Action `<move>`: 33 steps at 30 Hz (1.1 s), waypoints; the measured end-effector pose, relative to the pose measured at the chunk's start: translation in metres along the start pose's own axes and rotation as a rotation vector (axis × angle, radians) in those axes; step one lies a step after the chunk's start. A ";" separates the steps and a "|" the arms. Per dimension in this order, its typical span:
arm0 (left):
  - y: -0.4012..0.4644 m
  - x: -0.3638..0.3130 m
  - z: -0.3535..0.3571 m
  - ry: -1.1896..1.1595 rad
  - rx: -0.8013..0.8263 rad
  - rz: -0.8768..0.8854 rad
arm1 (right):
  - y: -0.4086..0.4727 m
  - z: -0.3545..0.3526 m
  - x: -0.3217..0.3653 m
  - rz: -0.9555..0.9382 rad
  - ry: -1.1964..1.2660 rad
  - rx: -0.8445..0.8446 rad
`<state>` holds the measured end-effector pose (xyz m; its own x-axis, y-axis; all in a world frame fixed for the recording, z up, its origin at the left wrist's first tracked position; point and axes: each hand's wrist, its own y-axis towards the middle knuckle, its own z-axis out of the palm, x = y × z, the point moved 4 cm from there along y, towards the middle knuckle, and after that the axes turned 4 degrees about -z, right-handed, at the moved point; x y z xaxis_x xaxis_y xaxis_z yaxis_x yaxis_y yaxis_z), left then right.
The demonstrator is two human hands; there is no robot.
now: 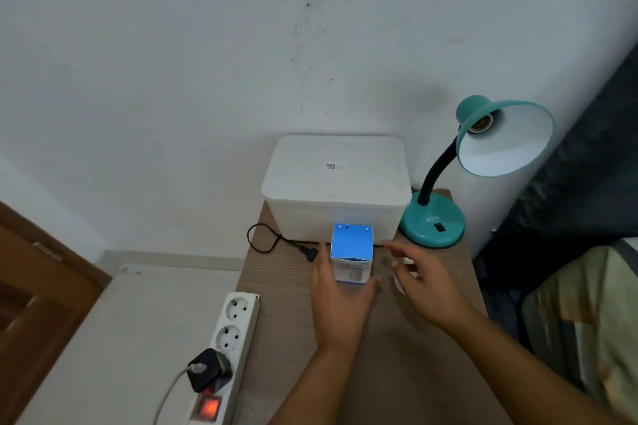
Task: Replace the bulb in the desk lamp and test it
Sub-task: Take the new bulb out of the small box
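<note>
There is one camera, worn on the person's head. It looks forward and down at the small table (407, 355) from close above. The white box (336, 179) sits in the middle, with the wall behind it and the floor to its left

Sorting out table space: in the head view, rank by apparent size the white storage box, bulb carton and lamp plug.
1. white storage box
2. bulb carton
3. lamp plug
</note>
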<state>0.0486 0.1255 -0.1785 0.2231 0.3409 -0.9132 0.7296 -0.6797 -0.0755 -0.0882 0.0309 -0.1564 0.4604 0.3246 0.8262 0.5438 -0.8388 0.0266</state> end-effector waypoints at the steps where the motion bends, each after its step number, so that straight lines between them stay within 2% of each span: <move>1: 0.003 0.000 0.003 -0.015 -0.003 0.009 | 0.003 0.001 0.002 -0.010 0.014 0.002; 19: 0.015 0.005 0.004 -0.006 -0.029 0.082 | 0.008 0.009 0.011 -0.148 -0.038 0.050; 33: 0.016 -0.002 0.001 0.004 -0.017 0.096 | 0.005 0.011 0.017 -0.151 -0.054 0.004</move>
<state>0.0593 0.1139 -0.1784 0.2949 0.2776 -0.9143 0.7160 -0.6979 0.0190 -0.0698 0.0370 -0.1487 0.4102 0.4697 0.7818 0.6126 -0.7769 0.1454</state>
